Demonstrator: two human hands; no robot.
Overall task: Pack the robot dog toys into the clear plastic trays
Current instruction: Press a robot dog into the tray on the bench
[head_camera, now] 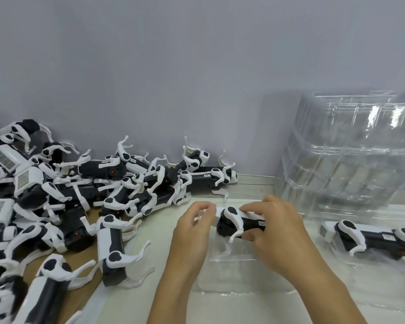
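Note:
A black-and-white robot dog toy [234, 222] lies on its side between both my hands, just above a clear plastic tray [239, 277] on the table. My left hand [194, 228] pinches its white head end. My right hand [276, 230] grips its black body, thumb under and fingers over the top. A second robot dog toy [372, 237] lies in the clear tray at the right. A large heap of robot dog toys [80, 190] covers the left side.
A tall stack of empty clear trays [346, 155] leans at the back right against the grey wall [173, 66]. A brown cardboard surface [89, 286] lies under the heap, beside the pale tabletop [250, 183].

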